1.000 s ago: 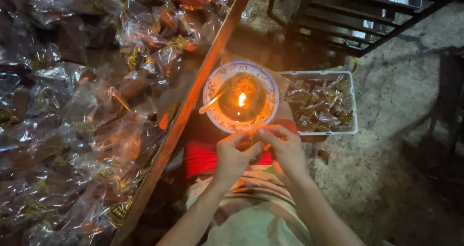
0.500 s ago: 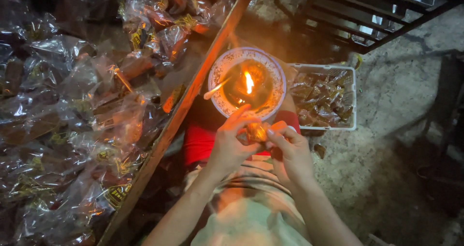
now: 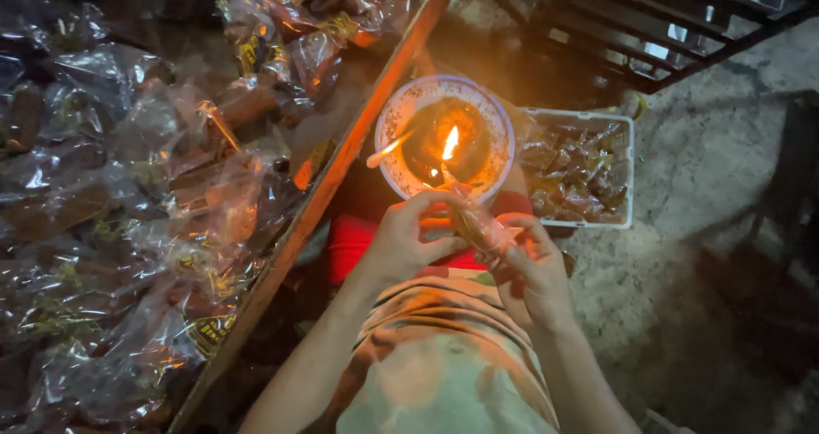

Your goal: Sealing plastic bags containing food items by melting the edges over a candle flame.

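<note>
Closest to me, the person's lap is covered by striped orange-and-pale cloth, with both forearms stretched forward over it. The left hand and the right hand meet above a red cushion-like pad, together pinching a small clear plastic packet with a brown sweet inside; each hand is closed on one end of it, its upper tip pointing at the flame. Just beyond sits a round white patterned bowl holding dark liquid and a lit flame. To its right lies a white rectangular tray of wrapped brown sweets. Left, past a slanting wooden edge, a heap of clear-wrapped packets spreads away.
</note>
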